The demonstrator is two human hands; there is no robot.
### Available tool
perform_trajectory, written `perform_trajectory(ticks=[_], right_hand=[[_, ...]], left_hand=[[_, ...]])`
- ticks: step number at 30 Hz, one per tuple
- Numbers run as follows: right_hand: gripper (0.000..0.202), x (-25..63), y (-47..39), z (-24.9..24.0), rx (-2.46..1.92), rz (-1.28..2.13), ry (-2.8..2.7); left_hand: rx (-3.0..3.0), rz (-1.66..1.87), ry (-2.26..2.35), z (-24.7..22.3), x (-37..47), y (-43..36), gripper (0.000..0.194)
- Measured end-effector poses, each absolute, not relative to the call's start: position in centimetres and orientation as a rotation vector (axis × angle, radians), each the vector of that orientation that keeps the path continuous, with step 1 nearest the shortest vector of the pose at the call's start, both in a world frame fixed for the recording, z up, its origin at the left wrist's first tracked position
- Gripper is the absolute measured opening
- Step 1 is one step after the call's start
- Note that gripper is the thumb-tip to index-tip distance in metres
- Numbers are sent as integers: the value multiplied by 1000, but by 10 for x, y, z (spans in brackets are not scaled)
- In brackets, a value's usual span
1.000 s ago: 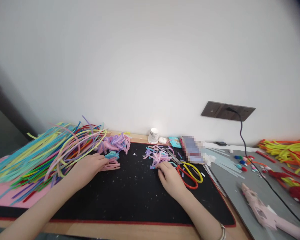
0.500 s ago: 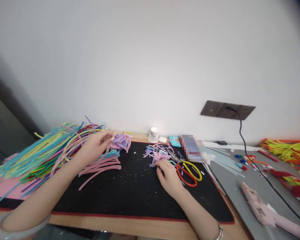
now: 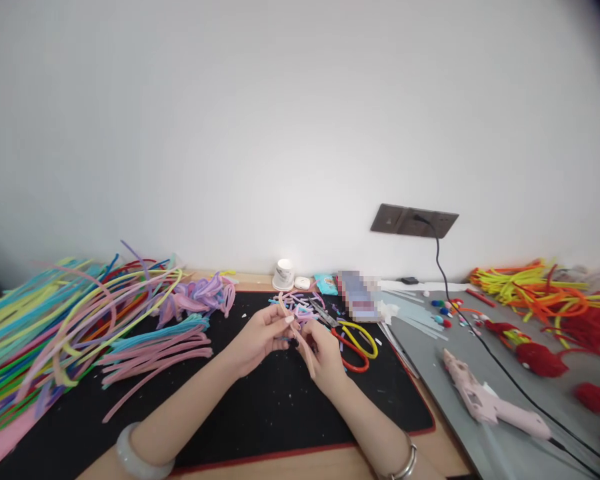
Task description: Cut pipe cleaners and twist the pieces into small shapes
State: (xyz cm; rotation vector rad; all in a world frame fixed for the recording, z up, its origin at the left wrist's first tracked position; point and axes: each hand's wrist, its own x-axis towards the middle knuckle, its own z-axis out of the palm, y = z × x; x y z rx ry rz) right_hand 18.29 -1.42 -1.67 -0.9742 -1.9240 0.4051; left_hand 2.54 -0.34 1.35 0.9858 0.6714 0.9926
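My left hand [image 3: 263, 337] and my right hand [image 3: 323, 350] meet over the black mat [image 3: 265, 413], fingers pinched on a light pink pipe cleaner [image 3: 305, 350]. The strip slants between them, its lower end lying in front of my right hand. Just behind the hands is a pile of short pastel pipe cleaner pieces [image 3: 300, 303], partly hidden by them. Scissors with red and yellow handles [image 3: 367, 340] lie to the right of my right hand. Left of my left hand are pink pipe cleaners [image 3: 160, 353] and a cluster of purple and pink loops [image 3: 200, 297].
Long multicoloured pipe cleaners [image 3: 40, 320] cover the left side. At the back stand a cup [image 3: 283, 274], a white case [image 3: 302, 283] and a phone [image 3: 359, 297]. To the right are a pink glue gun [image 3: 485, 403], its black cable [image 3: 485, 347] and red items [image 3: 540, 359].
My left hand has moved right from the purple and pink loops to meet my right hand. A light pink pipe cleaner now shows between them. The view has shifted to the right.
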Motion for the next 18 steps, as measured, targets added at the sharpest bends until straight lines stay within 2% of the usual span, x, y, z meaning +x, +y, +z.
perform_trajectory(ticks=[6, 10, 14, 18], right_hand=[[15, 183, -18, -11, -932, 490, -1889], [24, 182, -18, -10, -1023, 624, -1751], [35, 186, -12, -14, -1056, 776, -1557], [33, 191, -6, -17, -1065, 949, -1387]], left_hand=[[931, 996, 647, 0, 24, -6, 21], [985, 1007, 725, -2, 22, -9, 25], [1243, 978, 912, -1, 17, -5, 31], [1571, 1003, 1167, 8, -9, -2, 30]])
